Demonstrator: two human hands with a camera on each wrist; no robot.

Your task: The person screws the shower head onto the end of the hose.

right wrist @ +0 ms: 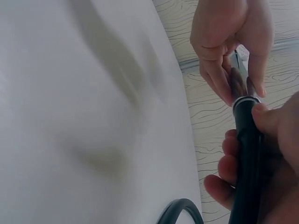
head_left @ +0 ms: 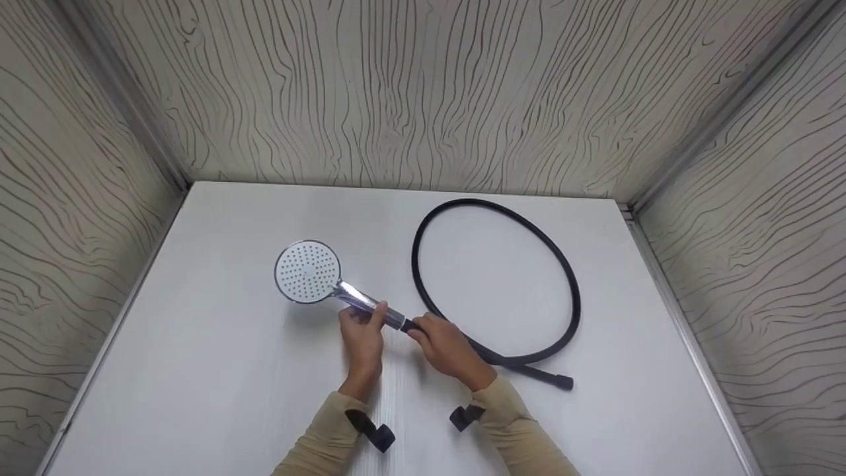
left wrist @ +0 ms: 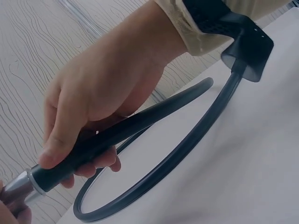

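Note:
A chrome shower head [head_left: 307,272] with a round white spray face is held above the white table, face upward. My left hand [head_left: 363,337] pinches its chrome handle between thumb and fingers. My right hand [head_left: 453,347] grips the black hose [head_left: 574,297] right at its end, where it meets the base of the handle. In the left wrist view, the right hand [left wrist: 107,74] has its thumb along the hose's black end piece [left wrist: 53,175], snug against the chrome rim. The right wrist view shows the left hand [right wrist: 229,46] around the handle just beyond that joint.
From the right hand the hose makes one large loop on the table [head_left: 198,317]. Its other black end [head_left: 564,382] lies to the right of the right forearm. Wood-patterned panels [head_left: 396,92] enclose the table at the back and both sides.

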